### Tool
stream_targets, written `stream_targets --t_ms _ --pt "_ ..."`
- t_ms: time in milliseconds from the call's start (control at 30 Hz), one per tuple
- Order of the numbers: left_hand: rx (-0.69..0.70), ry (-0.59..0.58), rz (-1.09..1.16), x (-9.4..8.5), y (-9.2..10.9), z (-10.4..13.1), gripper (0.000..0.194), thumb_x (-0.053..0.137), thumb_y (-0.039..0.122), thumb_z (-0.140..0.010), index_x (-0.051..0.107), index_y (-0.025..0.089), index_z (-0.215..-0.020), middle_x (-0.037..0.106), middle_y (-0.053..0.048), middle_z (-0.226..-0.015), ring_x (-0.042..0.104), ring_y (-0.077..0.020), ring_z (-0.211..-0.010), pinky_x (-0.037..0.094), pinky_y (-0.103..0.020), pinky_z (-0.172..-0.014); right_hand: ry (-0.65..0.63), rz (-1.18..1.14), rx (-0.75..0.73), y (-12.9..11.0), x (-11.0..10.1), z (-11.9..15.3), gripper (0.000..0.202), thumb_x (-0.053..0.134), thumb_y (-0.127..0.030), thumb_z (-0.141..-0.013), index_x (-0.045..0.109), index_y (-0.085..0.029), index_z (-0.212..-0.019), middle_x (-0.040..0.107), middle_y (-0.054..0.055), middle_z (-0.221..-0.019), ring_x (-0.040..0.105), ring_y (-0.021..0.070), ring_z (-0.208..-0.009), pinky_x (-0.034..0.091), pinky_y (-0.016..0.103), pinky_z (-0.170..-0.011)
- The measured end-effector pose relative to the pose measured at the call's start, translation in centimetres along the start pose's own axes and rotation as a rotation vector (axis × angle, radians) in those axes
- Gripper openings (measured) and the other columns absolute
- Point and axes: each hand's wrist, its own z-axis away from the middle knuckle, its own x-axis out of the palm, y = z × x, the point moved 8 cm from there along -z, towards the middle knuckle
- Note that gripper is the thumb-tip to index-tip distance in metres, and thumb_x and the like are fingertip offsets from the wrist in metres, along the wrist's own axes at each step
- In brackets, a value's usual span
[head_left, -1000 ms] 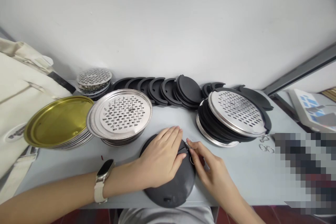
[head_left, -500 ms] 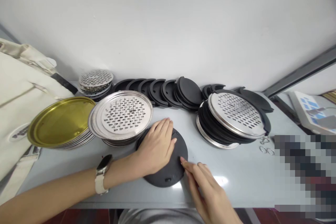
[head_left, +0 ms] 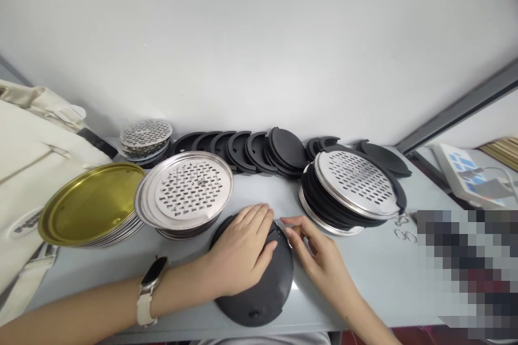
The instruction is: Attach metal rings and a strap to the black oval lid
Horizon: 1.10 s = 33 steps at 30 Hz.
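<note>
Round black disc point(head_left: 269, 291) faces upward; small dark mark point(head_left: 254, 314) on near side.

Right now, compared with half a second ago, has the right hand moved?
Yes. Judged against the black-and-silver stack, the right hand has moved forward, toward the wall.
</note>
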Motion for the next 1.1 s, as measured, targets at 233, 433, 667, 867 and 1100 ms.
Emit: stream_targets --t_ms 233,433,667,867,1100 --pt "0.020 0.014 0.055 -0.1 -0.2 0.3 0.050 0.040 0.028 -0.095 0.033 0.008 -0.140 0.043 -0.018 -0.142 0.038 -0.0289 -0.133 0.036 -0.049 -0.109 -0.069 -0.072 0.034 0.4 0.7 -0.1 0.033 0.045 -0.036 -0.096 0.059 -0.018 -0.121 0.055 0.000 -0.071 0.051 0.0143 -0.064 0.043 0.023 -0.058" --pt "-0.036 0.021 -0.006 -0.1 -0.6 0.6 0.064 0.045 0.031 -0.093 0.021 0.001 -0.145 0.022 -0.025 -0.151 0.022 -0.0322 -0.141 0.034 -0.048 -0.111 -0.053 -0.123 0.050 1.4 0.9 0.2 0.031 0.046 -0.037 -0.096 0.057 -0.019 -0.119 0.046 -0.003 -0.067 0.046 0.0131 -0.060 0.039 0.022 -0.055" --pt "-0.079 0.022 0.005 -0.3 -0.8 0.5 0.050 0.045 0.034 -0.093 0.041 0.005 -0.132 0.040 -0.024 -0.142 0.038 -0.0341 -0.132 0.039 -0.050 -0.106 -0.073 -0.153 0.091 1.7 1.0 0.1 0.031 0.049 -0.037 -0.095 0.060 -0.016 -0.115 0.062 0.004 -0.086 0.055 0.0150 -0.072 0.044 0.024 -0.063" --pt "-0.044 0.002 -0.027 -0.4 -0.4 0.4 0.045 0.040 0.033 -0.096 0.043 0.006 -0.132 0.046 -0.021 -0.138 0.041 -0.0335 -0.130 0.040 -0.051 -0.104 -0.058 -0.142 0.083 1.6 0.9 0.3 0.032 0.049 -0.036 -0.095 0.061 -0.016 -0.117 0.067 0.006 -0.094 0.059 0.0161 -0.076 0.045 0.024 -0.065" --pt "-0.036 -0.007 -0.034 0.0 -0.4 0.3 0.048 0.039 0.032 -0.097 0.040 0.002 -0.134 0.044 -0.023 -0.139 0.039 -0.0332 -0.131 0.037 -0.049 -0.106 -0.059 -0.104 0.019 1.3 0.9 0.4 0.028 0.049 -0.032 -0.095 0.060 -0.017 -0.116 0.065 0.004 -0.085 0.061 0.0168 -0.082 0.047 0.022 -0.068"
